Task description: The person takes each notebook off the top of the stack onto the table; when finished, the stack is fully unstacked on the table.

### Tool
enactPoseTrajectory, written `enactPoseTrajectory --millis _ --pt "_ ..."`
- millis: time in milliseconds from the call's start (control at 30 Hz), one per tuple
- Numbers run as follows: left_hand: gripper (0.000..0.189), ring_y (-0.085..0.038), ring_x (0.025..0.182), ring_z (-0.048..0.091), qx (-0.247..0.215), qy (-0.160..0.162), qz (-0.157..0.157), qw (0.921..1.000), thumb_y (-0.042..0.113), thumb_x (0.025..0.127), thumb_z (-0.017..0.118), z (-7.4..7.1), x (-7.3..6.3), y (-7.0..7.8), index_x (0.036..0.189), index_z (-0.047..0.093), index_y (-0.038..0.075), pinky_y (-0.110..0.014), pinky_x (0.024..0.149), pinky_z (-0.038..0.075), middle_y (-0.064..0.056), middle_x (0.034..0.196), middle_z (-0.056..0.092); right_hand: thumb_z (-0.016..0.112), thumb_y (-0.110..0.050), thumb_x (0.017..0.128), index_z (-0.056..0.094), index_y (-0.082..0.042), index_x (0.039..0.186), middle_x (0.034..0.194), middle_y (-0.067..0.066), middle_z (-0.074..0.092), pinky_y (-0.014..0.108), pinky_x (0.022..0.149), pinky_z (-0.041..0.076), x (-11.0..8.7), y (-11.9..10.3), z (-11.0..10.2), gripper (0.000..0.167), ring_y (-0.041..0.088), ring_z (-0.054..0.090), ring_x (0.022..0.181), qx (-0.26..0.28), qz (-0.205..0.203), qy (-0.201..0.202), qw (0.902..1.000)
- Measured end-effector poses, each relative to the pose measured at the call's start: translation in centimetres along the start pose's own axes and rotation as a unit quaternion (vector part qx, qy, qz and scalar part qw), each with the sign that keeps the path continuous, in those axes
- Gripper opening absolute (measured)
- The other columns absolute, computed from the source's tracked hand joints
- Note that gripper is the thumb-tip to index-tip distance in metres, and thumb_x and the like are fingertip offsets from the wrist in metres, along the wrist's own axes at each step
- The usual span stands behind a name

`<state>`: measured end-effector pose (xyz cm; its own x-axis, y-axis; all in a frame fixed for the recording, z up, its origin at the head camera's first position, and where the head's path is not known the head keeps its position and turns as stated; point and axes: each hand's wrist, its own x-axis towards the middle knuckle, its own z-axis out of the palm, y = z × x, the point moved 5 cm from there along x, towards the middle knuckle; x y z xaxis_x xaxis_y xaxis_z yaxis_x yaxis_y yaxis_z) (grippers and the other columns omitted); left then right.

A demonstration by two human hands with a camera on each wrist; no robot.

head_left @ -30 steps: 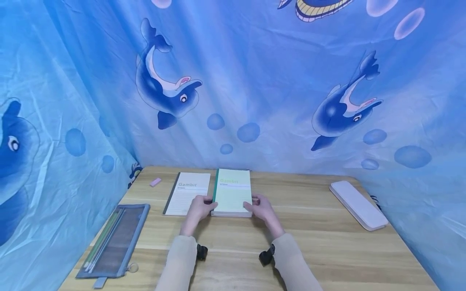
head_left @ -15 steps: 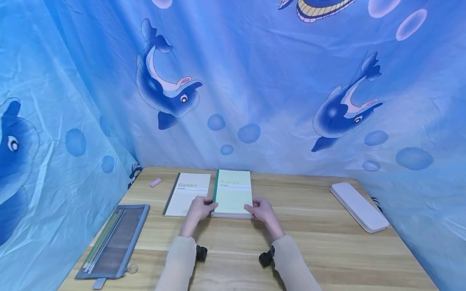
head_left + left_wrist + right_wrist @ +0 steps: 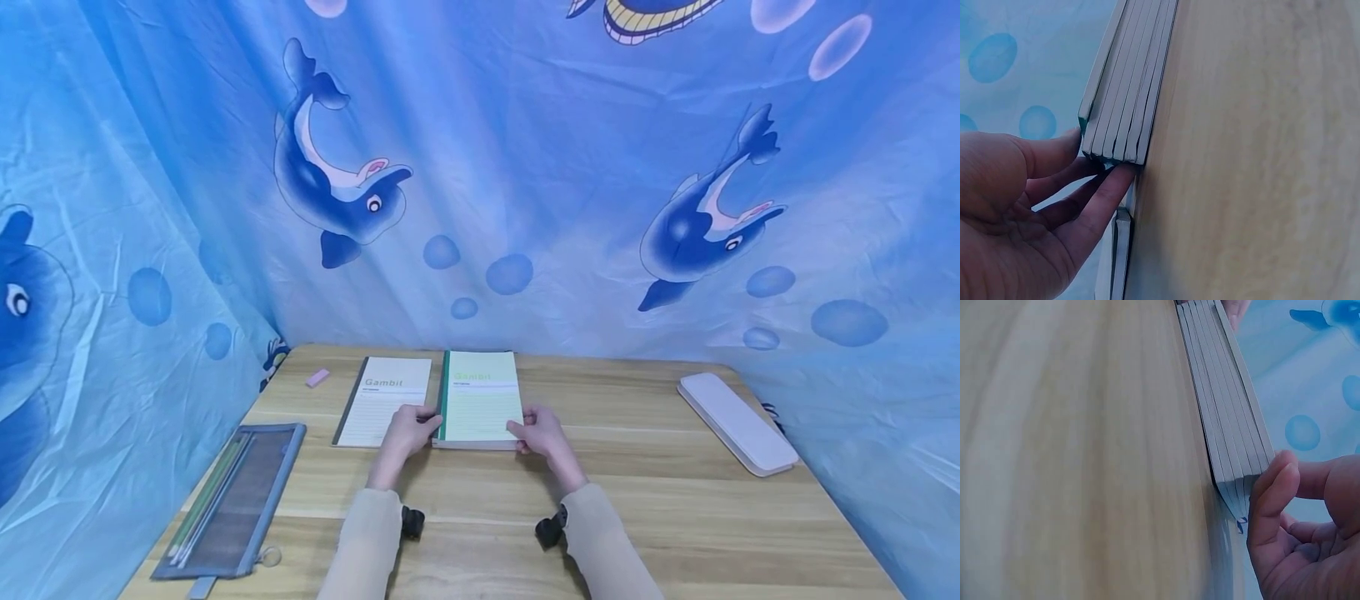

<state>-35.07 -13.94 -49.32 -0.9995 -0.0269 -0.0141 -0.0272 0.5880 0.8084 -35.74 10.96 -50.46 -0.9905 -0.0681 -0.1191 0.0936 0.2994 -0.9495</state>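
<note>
Left hand (image 3: 406, 431) and right hand (image 3: 542, 431) grip opposite sides of the notebook stack (image 3: 482, 402), apparently to square it, which next likely calls for even inward pressure.

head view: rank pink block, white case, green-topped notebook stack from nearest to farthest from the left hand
1. Green-topped notebook stack: touching the left hand.
2. Pink block: off to the left, near the table's back edge.
3. White case: far right.
</note>
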Motion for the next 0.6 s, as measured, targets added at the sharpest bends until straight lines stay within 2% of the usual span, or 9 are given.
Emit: enactPoseTrajectory --millis 167,333,500,600 --pt "0.033 -0.042 0.122 0.055 -0.001 0.000 -0.009 1.0000 0.010 0.095 0.065 0.0 0.0 -0.2 0.123 0.065 -0.007 -0.052 0.104 0.044 -0.025 0.126 0.063 0.069 -0.004 0.091 0.049 0.014 0.126 0.094 0.011 0.050 0.020 0.052 0.052 -0.1 0.0 -0.3 0.044 0.012 0.057 0.055 0.001 0.000 -0.008 1.0000" --pt "0.033 -0.042 0.123 0.054 -0.008 0.004 -0.009 0.9999 0.009 0.094 0.066 0.0 -0.1 -0.1 0.123 0.065 -0.007 -0.052 0.105 0.044 -0.026 0.126 0.063 0.068 -0.005 0.091 0.050 0.013 0.125 0.090 0.009 0.051 0.021 0.050 0.050 -0.2 -0.1 -0.7 0.042 0.013 0.055 0.055 -0.014 -0.006 -0.010 0.9998" --pt "0.033 -0.042 0.123 0.055 -0.012 0.007 -0.015 0.9998 0.008 0.094 0.066 -0.1 -0.2 0.0 0.124 0.064 -0.007 -0.052 0.103 0.045 -0.026 0.126 0.063 0.067 -0.007 0.092 0.049 0.010 0.124 0.094 0.013 0.058 0.023 0.052 0.051 -0.4 0.0 -1.3 0.040 0.014 0.056 0.056 -0.024 -0.007 -0.016 0.9996" --pt "0.034 -0.042 0.122 0.056 -0.010 0.007 -0.014 0.9998 0.008 0.093 0.066 -0.1 -0.1 0.1 0.123 0.064 -0.008 -0.051 0.102 0.046 -0.026 0.125 0.063 0.066 -0.007 0.093 0.047 0.008 0.126 0.091 0.013 0.060 0.023 0.052 0.052 -0.5 0.2 -1.9 0.041 0.014 0.056 0.055 -0.021 -0.003 -0.014 0.9997"
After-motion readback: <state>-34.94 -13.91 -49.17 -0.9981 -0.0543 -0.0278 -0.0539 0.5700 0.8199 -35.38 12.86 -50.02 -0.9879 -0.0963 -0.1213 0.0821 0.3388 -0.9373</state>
